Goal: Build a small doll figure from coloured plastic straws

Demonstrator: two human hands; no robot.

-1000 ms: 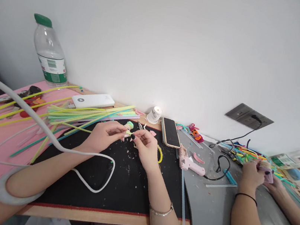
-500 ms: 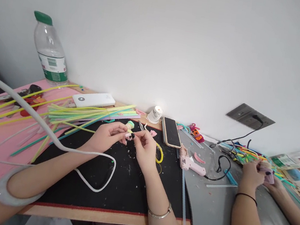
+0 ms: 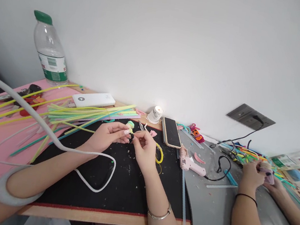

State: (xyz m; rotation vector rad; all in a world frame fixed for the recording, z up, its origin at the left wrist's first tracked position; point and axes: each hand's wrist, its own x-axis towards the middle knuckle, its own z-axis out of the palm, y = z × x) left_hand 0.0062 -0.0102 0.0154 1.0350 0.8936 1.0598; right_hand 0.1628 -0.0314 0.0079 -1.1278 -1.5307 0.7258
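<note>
Over the black mat (image 3: 126,195), my left hand (image 3: 107,136) and my right hand (image 3: 146,149) meet, fingertips nearly touching. Both pinch a small black and pale yellow piece (image 3: 131,137); fingers cover most of it, so its exact kind is unclear. A pale green and white fuzzy bit (image 3: 130,124) shows just above my left fingertips; I cannot tell whether it belongs to the same piece. Behind my right hand lie the tips of a metal tool (image 3: 141,125) and a pink scrap (image 3: 153,133). A yellow curled pipe cleaner (image 3: 160,154) sits beside my right wrist.
Pipe cleaners (image 3: 87,116) lie in a bundle near a white power bank (image 3: 94,100). A white cable (image 3: 87,152) loops across my left forearm. Along the wall stand a bottle (image 3: 51,49), paper cup (image 3: 155,114) and phone (image 3: 172,132). A pink glue gun (image 3: 191,164) lies right, near another person's hands (image 3: 252,174).
My left fingers and thumb have shifted slightly around the small piece, with more of its black and yellow parts showing. My right hand stays nearly in place.
</note>
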